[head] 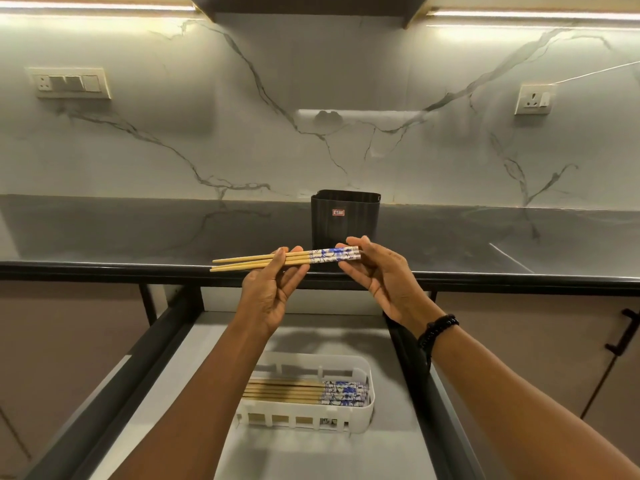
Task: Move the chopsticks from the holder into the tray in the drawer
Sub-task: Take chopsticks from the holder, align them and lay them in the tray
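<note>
Several chopsticks [304, 393] already lie side by side in the white slotted tray [367, 415], which sits on the grey floor of the open drawer [166, 393] nearest the camera; their blue-and-white patterned ends point right, the bare wooden tips left. Above the drawer, both forearms reach forward, the right wrist wearing a dark beaded bracelet [437, 330]. Between the two hands a small bundle of held chopsticks [277, 260] is carried level in the air, over the front edge of the dark countertop [104, 237]. The left hand [268, 296] pinches the plain wooden stretch with fingers and thumb, tips sticking out to the left, while the right hand [384, 275] closes its fingertips on the patterned ends. Just behind the hands, the black ribbed holder [346, 216] stands upright on the countertop, against the marble-veined backsplash [311, 81], with wall sockets [71, 83] mounted far left and far right.
</note>
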Demonstrator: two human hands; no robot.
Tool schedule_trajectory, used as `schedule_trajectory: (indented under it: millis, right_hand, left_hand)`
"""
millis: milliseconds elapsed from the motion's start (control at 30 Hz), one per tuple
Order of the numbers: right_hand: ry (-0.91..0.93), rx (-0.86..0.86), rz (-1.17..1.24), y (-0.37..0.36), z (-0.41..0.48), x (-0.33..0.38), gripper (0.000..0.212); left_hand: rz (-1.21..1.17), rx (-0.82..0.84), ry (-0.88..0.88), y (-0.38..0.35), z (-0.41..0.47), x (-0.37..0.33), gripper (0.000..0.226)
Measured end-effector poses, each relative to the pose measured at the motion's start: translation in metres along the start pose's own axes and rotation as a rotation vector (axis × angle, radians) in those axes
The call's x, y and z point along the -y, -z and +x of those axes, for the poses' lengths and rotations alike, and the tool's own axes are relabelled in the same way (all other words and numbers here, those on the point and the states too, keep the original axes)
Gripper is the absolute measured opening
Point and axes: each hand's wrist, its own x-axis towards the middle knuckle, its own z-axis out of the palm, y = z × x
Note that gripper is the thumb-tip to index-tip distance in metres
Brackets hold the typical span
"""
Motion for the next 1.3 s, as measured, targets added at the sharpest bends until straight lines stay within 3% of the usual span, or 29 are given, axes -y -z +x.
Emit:
schedule_trajectory:
  millis: [400, 733, 933, 1300]
  right_hand:
    - [-0.067, 0.031, 0.187, -0.01, -0.008, -0.006, 0.023]
    - [-0.043, -0.021, -0.181, -0.014, -0.008, 0.015, 0.019]
    - [0.051, -0.072, -0.34, -0.016, -0.018, 0.001, 0.042]
    - [-0.029, -0.189, -0.256, 0.006, -0.025, -0.005, 0.025]
  left_hand:
    - [-0.012, 0.034, 0.036, 0.01, 0.009, 0.001, 0.014]
    - [0.012, -0.033, 0.026, 0.008, 0.007, 0.001, 0.015]
    - [0.085, -0.025, 0.046, 0.01, 0.009, 0.001, 0.019]
    - [0.212, 0.042, 0.148, 0.01, 0.012, 0.011, 0.014]
